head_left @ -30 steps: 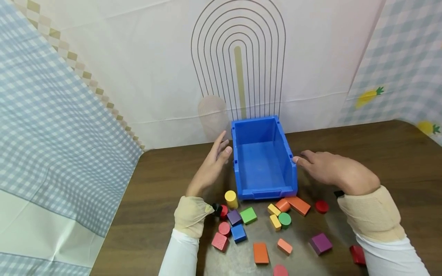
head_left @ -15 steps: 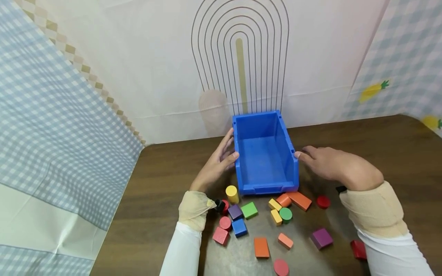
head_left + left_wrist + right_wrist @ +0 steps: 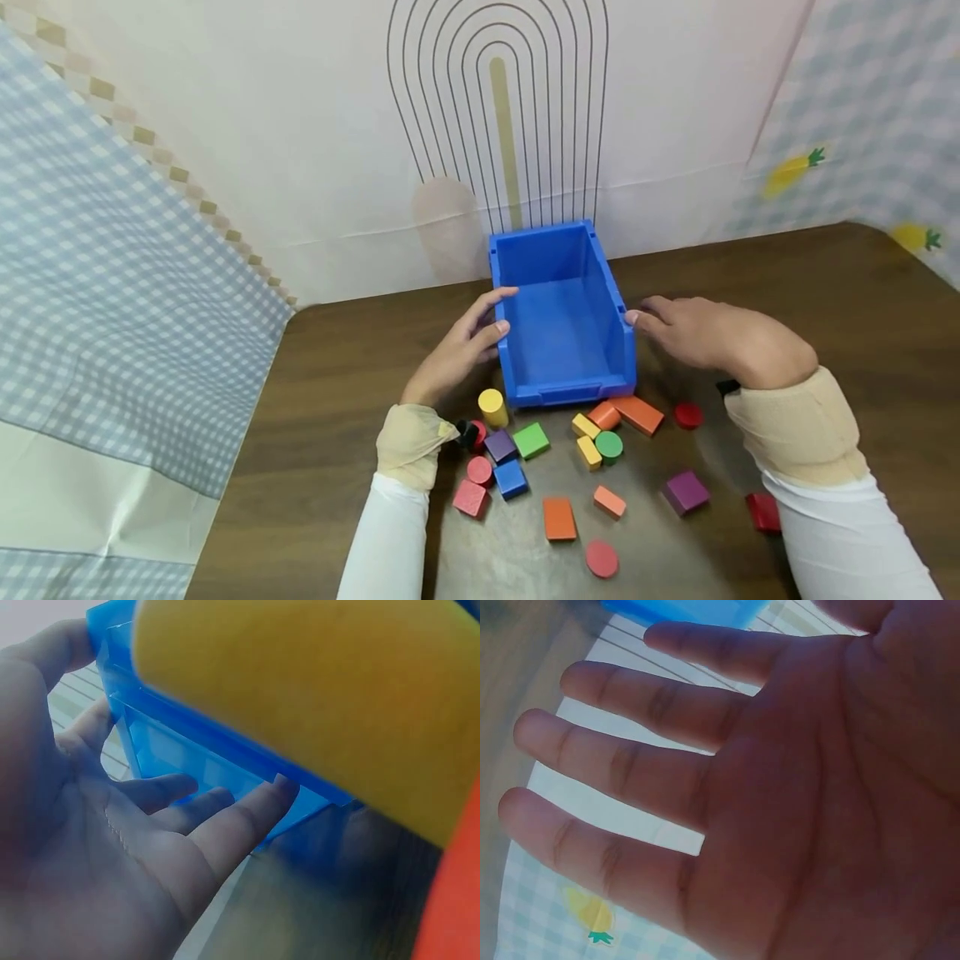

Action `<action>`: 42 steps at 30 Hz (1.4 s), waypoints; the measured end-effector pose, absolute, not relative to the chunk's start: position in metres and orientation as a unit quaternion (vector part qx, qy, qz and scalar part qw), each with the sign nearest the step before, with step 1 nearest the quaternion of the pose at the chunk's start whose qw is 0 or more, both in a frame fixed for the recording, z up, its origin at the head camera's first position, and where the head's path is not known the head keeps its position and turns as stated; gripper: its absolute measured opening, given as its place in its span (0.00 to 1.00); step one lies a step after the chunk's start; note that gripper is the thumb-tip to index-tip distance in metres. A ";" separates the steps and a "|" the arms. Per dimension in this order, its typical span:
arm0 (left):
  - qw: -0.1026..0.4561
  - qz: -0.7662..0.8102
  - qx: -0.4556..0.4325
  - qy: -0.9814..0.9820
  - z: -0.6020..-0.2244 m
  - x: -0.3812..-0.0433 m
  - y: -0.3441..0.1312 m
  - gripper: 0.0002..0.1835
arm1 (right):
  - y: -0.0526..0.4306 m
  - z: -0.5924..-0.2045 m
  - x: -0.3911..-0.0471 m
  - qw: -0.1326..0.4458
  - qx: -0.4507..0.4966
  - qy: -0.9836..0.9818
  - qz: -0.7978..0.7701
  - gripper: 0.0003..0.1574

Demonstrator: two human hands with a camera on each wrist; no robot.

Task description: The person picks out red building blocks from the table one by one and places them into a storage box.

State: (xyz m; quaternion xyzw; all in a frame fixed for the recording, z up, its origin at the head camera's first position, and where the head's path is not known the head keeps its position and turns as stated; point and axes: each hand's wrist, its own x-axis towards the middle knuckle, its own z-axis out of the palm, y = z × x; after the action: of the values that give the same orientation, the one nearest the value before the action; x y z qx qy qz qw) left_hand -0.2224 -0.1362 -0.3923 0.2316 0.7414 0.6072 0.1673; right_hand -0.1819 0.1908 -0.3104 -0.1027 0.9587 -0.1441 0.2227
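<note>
A blue plastic bin (image 3: 572, 393) stands on the table against the back cloth, with nothing inside. My left hand (image 3: 457, 350) is at its left wall, thumb on the rim and index fingertip reaching over it. Seen from the left wrist, the spread fingers (image 3: 247, 817) lie along the bin's outer side. On the opposite side, my right hand (image 3: 720, 337) has its thumb tip right at the right rim. The right wrist view shows its other fingers (image 3: 622, 769) straight and apart. A yellow cylinder (image 3: 492, 408) stands close to the bin's front left corner, below my left hand.
Several coloured blocks lie in front of the bin, among them a green block (image 3: 531, 441), a blue cube (image 3: 511, 480), an orange block (image 3: 558, 519) and a purple block (image 3: 686, 492). A red disc (image 3: 687, 415) lies below my right hand. Patterned cloth (image 3: 337, 150) hangs behind the table.
My left hand has come in from beside the bin to its left rim, the index finger now over the edge. The right thumb stays at the right rim. The head view has shifted slightly.
</note>
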 end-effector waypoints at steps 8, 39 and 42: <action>0.175 0.610 0.225 0.739 -0.391 -0.227 -0.141 0.29 | 0.204 -0.298 -0.180 0.189 -0.131 0.953 -0.199 0.54; 0.191 0.619 0.222 0.729 -0.399 -0.220 -0.141 0.30 | 0.206 -0.334 -0.152 0.292 -0.144 0.941 -0.094 0.45; 0.192 0.617 0.223 0.730 -0.399 -0.220 -0.141 0.30 | 0.204 -0.338 -0.153 0.306 -0.147 0.937 -0.083 0.36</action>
State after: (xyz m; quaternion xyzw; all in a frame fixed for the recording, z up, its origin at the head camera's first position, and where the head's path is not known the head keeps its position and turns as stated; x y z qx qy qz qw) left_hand -0.2203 -0.1406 -0.3988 0.2226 0.7304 0.6166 0.1919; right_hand -0.1526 0.2036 -0.3382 -0.1469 0.9371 -0.0826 0.3058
